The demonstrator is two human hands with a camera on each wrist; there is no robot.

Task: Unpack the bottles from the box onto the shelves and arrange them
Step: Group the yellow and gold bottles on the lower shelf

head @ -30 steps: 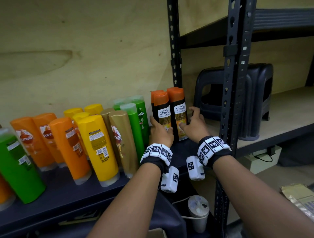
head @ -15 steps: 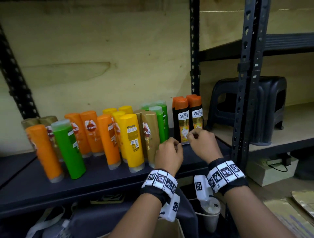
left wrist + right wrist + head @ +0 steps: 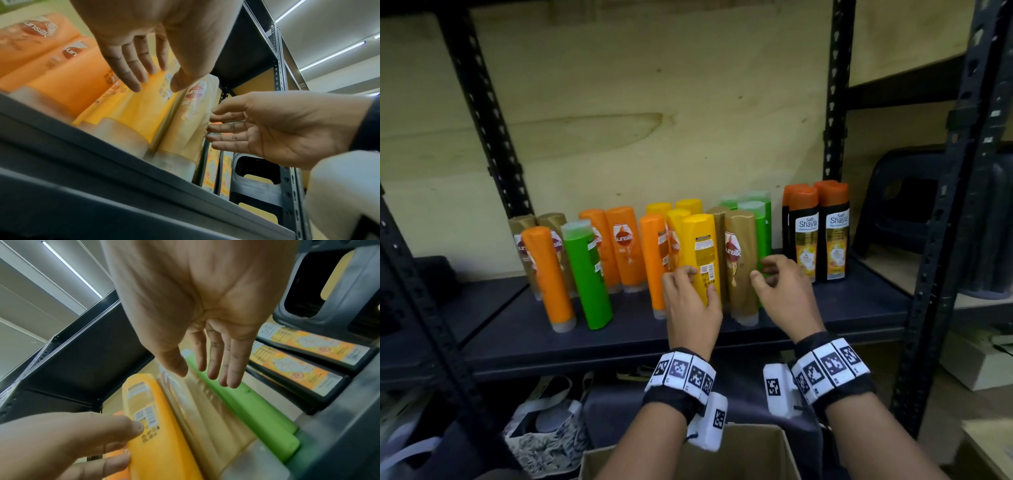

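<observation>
Several shampoo bottles stand in rows on the dark shelf (image 3: 619,339). My left hand (image 3: 698,284) lies with straight fingers against the front yellow bottle (image 3: 703,246); in the left wrist view the left hand (image 3: 156,81) touches this yellow bottle (image 3: 139,110) with its fingertips. My right hand (image 3: 762,270) hovers open beside the gold bottle (image 3: 739,260), its fingers reaching toward the green bottle (image 3: 246,410) behind. Two pairs of black bottles with orange caps (image 3: 816,236) stand at the right end, untouched. The cardboard box (image 3: 756,455) sits open below my wrists.
Black uprights (image 3: 835,102) frame the shelf bay. A dark plastic stool (image 3: 907,205) stands on the neighbouring wooden shelf to the right. Bags and clutter (image 3: 544,435) lie under the shelf. An orange bottle (image 3: 548,274) and a green bottle (image 3: 585,274) stand forward at the left.
Both hands have left the black orange-capped bottles and moved left to the yellow and gold bottles. The head view has pulled back and swung left.
</observation>
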